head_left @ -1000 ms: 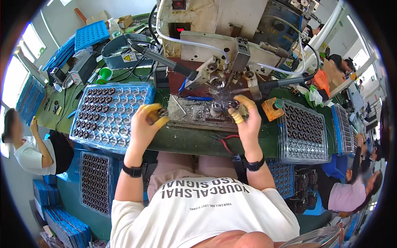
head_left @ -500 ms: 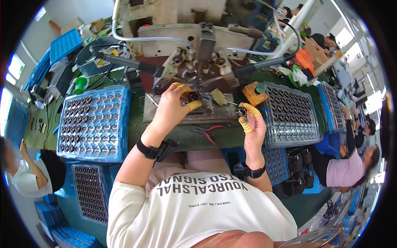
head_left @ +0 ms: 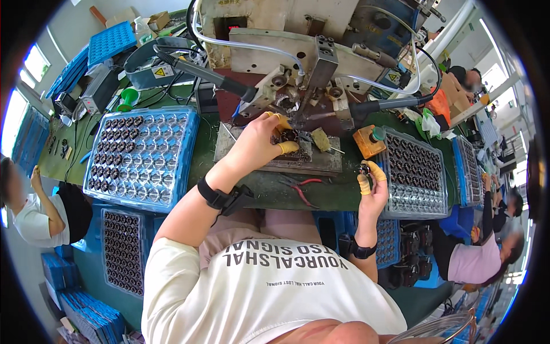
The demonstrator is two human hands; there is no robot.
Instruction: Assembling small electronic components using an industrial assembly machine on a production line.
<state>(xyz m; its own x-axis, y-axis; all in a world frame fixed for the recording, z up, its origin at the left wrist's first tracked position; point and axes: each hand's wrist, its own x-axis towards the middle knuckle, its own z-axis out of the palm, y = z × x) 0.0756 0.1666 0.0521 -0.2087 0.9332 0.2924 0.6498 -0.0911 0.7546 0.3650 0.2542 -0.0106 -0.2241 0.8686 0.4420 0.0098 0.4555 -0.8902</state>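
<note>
My left hand (head_left: pixel 256 142), with yellow finger covers, reaches under the bench machine. Its fingers are closed around a dark round part (head_left: pixel 287 136) on the metal base plate (head_left: pixel 326 162). To the right of the plate, my right hand (head_left: pixel 373 192), also in yellow finger covers, pinches a small dark ring-shaped part (head_left: pixel 365 168) above the bench's front area. Beside the left hand's part lies a yellowish sponge pad (head_left: pixel 321 139). Two black-handled tools (head_left: pixel 229 86) point in toward the machine's middle from either side.
A clear tray (head_left: pixel 172 155), partly filled with dark round parts, stands left; another such tray (head_left: pixel 418 203) stands right. An orange box (head_left: pixel 368 143) with a green-capped top sits beside the right tray. Red-handled pliers (head_left: pixel 303 189) lie near the front edge. Other people sit at both sides.
The whole view has shifted and tilted slightly. My right hand with its small part has drawn a little toward me and right, away from the plate. My left hand keeps its hold.
</note>
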